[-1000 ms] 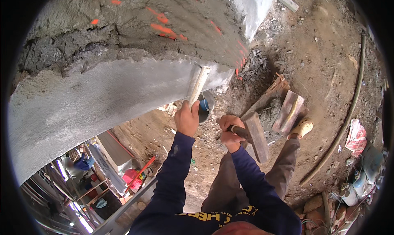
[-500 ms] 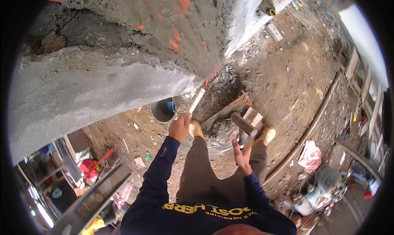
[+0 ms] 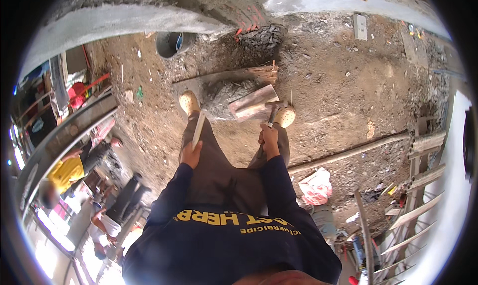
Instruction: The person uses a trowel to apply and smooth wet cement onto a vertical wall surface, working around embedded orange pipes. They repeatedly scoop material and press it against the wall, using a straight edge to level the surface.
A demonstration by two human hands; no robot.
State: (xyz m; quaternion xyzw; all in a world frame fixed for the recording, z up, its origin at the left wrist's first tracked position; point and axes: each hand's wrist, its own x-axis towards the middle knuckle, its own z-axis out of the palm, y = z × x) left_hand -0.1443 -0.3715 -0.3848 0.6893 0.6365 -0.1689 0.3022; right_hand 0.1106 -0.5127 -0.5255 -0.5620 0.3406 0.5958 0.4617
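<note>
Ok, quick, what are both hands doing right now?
Left hand: closed, holding a pale, narrow stick.
Right hand: closed, holding a flat-headed tool by its handle.

Pale rod [image 3: 198, 129] now over the left leg [image 3: 208, 143], well apart from the gray wall [image 3: 139, 20].

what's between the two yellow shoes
In the head view, a heap of grey mortar and a wooden board lie between the left shoe and right shoe. The tool in the right hand shows there too.
</note>
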